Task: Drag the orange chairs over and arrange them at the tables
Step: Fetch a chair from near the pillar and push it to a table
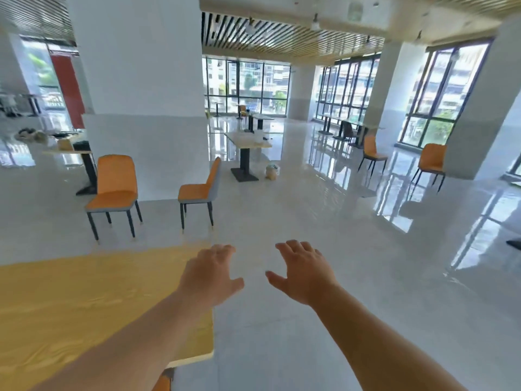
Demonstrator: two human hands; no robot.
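Both hands are stretched forward, palms down. The nearest orange chair [197, 190] stands at 12 o'clock from the left hand [210, 273], well apart from its fingers; a second chair [115, 190] stands at 11 o'clock. Two more chairs are far at 2 o'clock [372, 153] [431, 162], and one corner shows under the yellow table [70, 300]. Five are visible. The fingers of the left hand and right hand [303, 273] are spread apart, holding nothing.

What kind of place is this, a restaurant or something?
Probably a cafeteria or café dining hall, not yet fully set up: small pedestal tables stand spread over a glossy floor, orange chairs are scattered about, and tall windows line the walls.
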